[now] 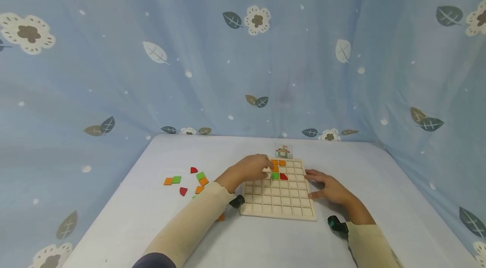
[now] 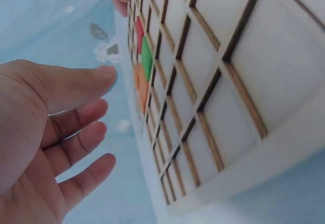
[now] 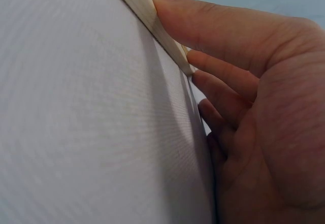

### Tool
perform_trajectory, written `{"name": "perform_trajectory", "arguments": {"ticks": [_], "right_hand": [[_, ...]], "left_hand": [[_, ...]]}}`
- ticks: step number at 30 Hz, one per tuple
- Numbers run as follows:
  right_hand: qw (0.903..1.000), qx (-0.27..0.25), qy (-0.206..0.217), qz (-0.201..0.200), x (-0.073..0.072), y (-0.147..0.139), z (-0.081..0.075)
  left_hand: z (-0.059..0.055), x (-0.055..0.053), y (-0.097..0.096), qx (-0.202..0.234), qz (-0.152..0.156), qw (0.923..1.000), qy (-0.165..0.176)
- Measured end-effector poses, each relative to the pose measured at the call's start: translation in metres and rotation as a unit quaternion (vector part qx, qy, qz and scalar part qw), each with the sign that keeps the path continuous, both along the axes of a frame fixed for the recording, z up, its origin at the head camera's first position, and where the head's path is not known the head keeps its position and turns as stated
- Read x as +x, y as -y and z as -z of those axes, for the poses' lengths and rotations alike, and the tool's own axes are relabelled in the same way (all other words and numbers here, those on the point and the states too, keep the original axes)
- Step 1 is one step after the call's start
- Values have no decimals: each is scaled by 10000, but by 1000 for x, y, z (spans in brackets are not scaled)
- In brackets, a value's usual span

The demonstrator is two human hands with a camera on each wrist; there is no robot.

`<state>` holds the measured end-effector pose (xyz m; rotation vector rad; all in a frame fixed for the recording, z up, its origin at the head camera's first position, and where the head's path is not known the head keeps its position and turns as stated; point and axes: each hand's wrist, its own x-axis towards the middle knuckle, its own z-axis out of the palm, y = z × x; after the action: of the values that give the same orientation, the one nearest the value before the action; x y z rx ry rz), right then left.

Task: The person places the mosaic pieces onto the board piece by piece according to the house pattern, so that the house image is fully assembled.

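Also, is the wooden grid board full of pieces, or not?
Not full: the board holds a few coloured pieces; many cells are bare.

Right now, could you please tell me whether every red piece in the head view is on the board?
No, a red piece lies on the table, left of the board.

The shared board (image 1: pixel 276 201) is viewed down from 6 o'clock by the distant head view, closely from 8 and 4 by wrist views.
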<state>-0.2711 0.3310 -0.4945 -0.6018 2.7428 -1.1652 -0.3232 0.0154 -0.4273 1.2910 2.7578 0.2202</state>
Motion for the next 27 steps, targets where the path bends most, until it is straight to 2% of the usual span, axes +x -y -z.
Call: {"name": "perform_trajectory", "arguments": {"ticks": [7, 17, 27], "right_hand": [[10000, -11, -58, -7, 2, 1, 0], [9999, -50, -81, -58, 2, 3, 0], [9999, 73, 46, 106, 0, 2, 5]], "left_hand": [[-2, 1, 16, 129, -107, 9998, -119], [-4, 2, 45, 328, -288, 9990, 136], [-6, 5, 74, 297, -549, 9980, 88]]}}
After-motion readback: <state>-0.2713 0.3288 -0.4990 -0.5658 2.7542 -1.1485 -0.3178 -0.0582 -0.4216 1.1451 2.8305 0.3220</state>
